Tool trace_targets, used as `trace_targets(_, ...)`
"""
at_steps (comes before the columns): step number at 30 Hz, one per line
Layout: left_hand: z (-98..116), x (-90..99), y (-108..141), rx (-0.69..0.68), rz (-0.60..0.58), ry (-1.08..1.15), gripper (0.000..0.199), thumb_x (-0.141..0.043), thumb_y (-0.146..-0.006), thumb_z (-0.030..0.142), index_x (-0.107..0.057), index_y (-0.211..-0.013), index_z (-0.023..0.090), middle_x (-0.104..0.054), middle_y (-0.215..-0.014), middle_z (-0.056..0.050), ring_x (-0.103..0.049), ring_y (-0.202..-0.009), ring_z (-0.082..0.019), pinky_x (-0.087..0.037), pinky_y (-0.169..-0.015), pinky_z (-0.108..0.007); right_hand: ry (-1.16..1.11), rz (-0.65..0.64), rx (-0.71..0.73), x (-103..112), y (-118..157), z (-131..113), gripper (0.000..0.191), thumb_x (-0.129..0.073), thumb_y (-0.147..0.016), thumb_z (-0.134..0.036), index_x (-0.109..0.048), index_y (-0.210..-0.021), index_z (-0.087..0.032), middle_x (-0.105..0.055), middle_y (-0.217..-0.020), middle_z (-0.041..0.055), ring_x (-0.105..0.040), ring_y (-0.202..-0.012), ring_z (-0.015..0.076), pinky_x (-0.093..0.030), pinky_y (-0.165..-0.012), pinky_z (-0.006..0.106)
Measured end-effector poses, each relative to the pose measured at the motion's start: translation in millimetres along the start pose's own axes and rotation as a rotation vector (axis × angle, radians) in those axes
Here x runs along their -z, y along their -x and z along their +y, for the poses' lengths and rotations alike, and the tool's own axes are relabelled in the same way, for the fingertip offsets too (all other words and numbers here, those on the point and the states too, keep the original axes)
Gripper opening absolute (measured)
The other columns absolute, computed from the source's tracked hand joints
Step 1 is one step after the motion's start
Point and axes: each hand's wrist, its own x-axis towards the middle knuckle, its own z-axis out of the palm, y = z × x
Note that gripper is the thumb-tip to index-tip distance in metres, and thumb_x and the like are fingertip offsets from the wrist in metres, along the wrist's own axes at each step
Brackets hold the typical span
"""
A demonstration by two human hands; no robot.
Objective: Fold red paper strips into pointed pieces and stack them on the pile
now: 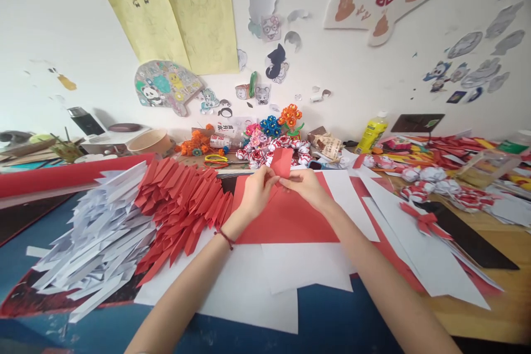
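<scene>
Two forearms (191, 282) reach over a blue surface (332, 315); the left hand (256, 191) and right hand (307, 186) pinch a small red paper strip (282, 160) above the far edge of a large red paper sheet (286, 227). I'd worry uneven pressure creases it crooked, or an elbow topples the folded red paper pieces (182, 204) by the sheet's left edge.

Bright, soft light; stretched edges
</scene>
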Motion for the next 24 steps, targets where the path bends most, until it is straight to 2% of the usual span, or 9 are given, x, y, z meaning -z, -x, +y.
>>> trace_targets(5, -2.3, -7.1, -0.1, 0.036, -0.045, 0.016, 0.012, -0.053, -0.089, 0.026, -0.050, -0.080, 0.019, -0.056, -0.071, 0.002, -0.050, -0.063, -0.012, -0.035, -0.061, -0.023, 0.031, -0.043, -0.041, 11.9, -0.2, 12.5, 0.030, -0.072, -0.075, -0.044, -0.069, -0.070, -0.014, -0.066, -0.066, 0.0040, -0.061, -0.064, 0.0175, -0.046, -0.063, 0.030)
trace_targets(10, -0.6, -14.3, 12.6, 0.038, -0.118, -0.021, 0.010, -0.054, -0.088, 0.022, -0.050, -0.079, 0.019, -0.055, -0.071, 0.002, -0.048, -0.063, -0.011, -0.035, -0.061, -0.022, 0.087, -0.049, -0.182, 20.2, 11.5, 31.7, 0.035, -0.077, -0.068, -0.047, -0.062, -0.063, -0.016, -0.067, -0.062, 0.0037, -0.065, -0.065, 0.0216, -0.045, -0.058, 0.030)
trace_targets(16, 4.1, -14.8, 21.2, 0.060, -0.121, -0.039, 0.009, -0.053, -0.088, 0.021, -0.051, -0.080, 0.019, -0.057, -0.074, 0.002, -0.049, -0.064, -0.011, -0.036, -0.061, -0.022, 0.147, -0.032, -0.207, 16.7, 19.1, 29.1, 0.040, -0.076, -0.069, -0.048, -0.054, -0.057, -0.017, -0.062, -0.056, 0.0016, -0.065, -0.063, 0.0222, -0.042, -0.052, 0.028)
trace_targets(21, 4.3, -16.3, 23.3, 0.152, -0.085, 0.120, 0.010, -0.056, -0.088, 0.028, -0.051, -0.089, 0.019, -0.058, -0.076, 0.001, -0.051, -0.066, -0.011, -0.039, -0.063, -0.022, 0.118, -0.048, -0.154, 15.0, 20.9, 22.8, 0.029, -0.072, -0.075, -0.043, -0.068, -0.076, -0.014, -0.066, -0.068, 0.0032, -0.063, -0.065, 0.0191, -0.047, -0.057, 0.029)
trace_targets(24, 0.8, -18.6, 24.3, 0.212, -0.050, 0.289, 0.027, -0.060, -0.086, 0.033, -0.046, -0.106, 0.021, -0.061, -0.082, 0.001, -0.055, -0.069, -0.011, -0.043, -0.065, -0.022, 0.067, -0.012, -0.093, 16.0, 21.1, 21.3, 0.027, -0.071, -0.077, -0.040, -0.071, -0.083, -0.014, -0.066, -0.071, 0.0032, -0.060, -0.062, 0.0167, -0.049, -0.059, 0.029)
